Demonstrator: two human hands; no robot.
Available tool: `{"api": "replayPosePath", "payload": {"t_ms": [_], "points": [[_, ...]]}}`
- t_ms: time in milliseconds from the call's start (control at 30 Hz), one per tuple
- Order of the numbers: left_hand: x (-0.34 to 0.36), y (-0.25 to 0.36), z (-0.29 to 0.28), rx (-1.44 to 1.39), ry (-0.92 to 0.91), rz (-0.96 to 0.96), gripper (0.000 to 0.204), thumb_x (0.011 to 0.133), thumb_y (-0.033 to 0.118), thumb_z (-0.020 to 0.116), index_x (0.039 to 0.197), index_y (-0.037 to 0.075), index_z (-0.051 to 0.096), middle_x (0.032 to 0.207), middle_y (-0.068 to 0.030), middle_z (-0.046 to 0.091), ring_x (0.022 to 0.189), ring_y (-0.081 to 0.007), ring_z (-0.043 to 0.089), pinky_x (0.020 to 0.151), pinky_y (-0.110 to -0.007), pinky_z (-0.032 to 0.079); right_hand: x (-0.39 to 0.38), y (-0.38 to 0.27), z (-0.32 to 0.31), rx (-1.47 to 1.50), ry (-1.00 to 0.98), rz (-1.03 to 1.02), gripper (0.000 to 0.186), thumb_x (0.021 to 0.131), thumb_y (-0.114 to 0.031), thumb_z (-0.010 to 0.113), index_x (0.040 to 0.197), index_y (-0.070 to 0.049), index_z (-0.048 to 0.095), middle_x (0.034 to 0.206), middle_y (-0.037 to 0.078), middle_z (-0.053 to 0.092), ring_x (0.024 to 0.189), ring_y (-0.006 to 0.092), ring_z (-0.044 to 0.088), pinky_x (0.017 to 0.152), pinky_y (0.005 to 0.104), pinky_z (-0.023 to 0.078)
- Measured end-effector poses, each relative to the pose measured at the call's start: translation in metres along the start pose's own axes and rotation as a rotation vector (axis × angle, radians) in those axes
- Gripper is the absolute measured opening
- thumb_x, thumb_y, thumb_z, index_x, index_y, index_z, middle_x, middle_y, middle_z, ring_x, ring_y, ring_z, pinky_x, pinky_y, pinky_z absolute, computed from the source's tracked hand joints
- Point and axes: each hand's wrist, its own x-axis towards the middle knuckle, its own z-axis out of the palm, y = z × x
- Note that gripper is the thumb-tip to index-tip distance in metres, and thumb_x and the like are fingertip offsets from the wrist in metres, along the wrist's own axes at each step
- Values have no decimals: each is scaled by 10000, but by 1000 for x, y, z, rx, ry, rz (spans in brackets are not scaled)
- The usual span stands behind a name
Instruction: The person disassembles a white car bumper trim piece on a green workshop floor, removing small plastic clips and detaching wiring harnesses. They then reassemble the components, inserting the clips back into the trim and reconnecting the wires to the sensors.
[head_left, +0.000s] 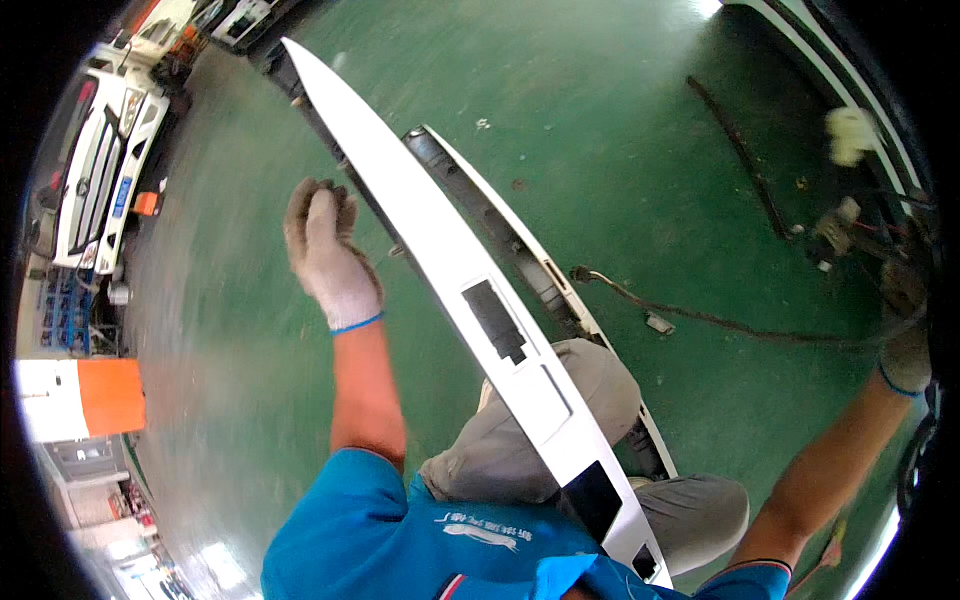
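A long white vehicle trim panel point(400, 190) with rectangular cut-outs slants across my lap, its narrow tip pointing to the far left. My left hand point(332, 250), in a grey-white work glove, is held up left of the panel, apart from it. Its fingers are loosely extended with nothing in them. Out at the right rim, my gloved right hand point(905, 335) is in shadow, closed around a dark wiring harness point(720, 326). The harness trails leftward and carries a small pale connector point(660, 324). My right fingertips are mostly hidden.
A second white-edged panel point(510, 240) lies beneath, by my knees. On the green floor point(620, 120) is a dark strip point(740, 150). More cables and a pale yellowish part point(850, 136) are at right. A white vehicle front point(105, 170) and orange-white box point(105, 400) stand left.
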Motion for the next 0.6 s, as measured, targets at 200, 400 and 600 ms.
{"api": "replayPosePath", "payload": {"t_ms": [200, 400, 600], "points": [[2, 14, -5, 118, -42, 119, 404, 1053, 158, 589, 1369, -90, 547, 1251, -200, 655, 1158, -282, 652, 1073, -427, 524, 1, -39, 41, 859, -256, 516, 518, 1013, -317, 624, 1414, 7, 570, 1104, 92, 678, 859, 126, 658, 742, 252, 537], [-24, 17, 0, 229, -95, 139, 198, 996, 108, 644, 1163, 1, 654, 982, -69, 678, 806, -139, 582, 722, -300, 491, 0, -35, 67, 1083, -203, 558, 436, 1023, -258, 621, 1360, 19, 614, 1050, 91, 727, 786, 113, 661, 618, 198, 505], [-62, 36, -20, 387, -373, -44, 302, 952, 55, 617, 1238, -30, 663, 1033, -87, 693, 831, -132, 628, 718, -288, 541, -7, 29, 48, 989, -86, 337, 465, 1076, -259, 557, 1426, 46, 527, 1366, 201, 641, 1044, 205, 692, 807, 271, 600]]}}
